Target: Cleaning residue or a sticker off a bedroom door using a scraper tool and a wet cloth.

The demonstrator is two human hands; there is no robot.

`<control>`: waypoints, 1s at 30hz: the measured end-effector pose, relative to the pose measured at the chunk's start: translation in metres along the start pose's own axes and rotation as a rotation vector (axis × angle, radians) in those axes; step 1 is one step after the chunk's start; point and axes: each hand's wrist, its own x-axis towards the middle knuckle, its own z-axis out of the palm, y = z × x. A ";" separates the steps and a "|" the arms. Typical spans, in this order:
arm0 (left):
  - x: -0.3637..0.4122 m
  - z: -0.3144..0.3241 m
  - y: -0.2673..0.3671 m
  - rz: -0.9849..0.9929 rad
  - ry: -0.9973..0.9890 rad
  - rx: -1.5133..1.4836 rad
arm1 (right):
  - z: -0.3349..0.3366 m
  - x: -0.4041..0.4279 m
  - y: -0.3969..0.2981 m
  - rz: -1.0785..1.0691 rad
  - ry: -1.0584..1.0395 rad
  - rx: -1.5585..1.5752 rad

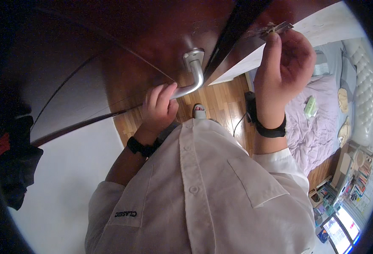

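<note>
My left hand (161, 106) grips the free end of a silver lever handle (196, 77) on a dark reddish-brown door (142, 28). My right hand (283, 66) is raised at the door frame (248, 47), thumb and curled fingers against a small flat metal piece (283, 28). This piece sits where the frame's wood looks rough and splintered. Whether it is fixed to the frame, I cannot tell. A dark gap (234, 28) runs between the door and the frame. Black bands circle both wrists.
Beyond the frame is a bed with a pale purple quilt (313, 127) and a green packet (310, 106). Lit monitors (337, 233) stand at lower right. Dark fabric (14, 162) hangs at the left by a white wall (72, 184). A slippered foot (199, 111) rests on the wood floor (220, 98).
</note>
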 end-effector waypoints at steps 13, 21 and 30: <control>-0.003 0.002 -0.003 0.009 0.007 -0.009 | 0.003 -0.004 -0.003 0.004 0.004 0.014; -0.006 0.000 -0.004 -0.022 -0.075 -0.032 | 0.000 -0.003 -0.001 -0.031 -0.006 -0.036; -0.010 0.004 -0.009 0.011 -0.043 -0.063 | -0.003 -0.002 -0.002 0.009 0.004 -0.058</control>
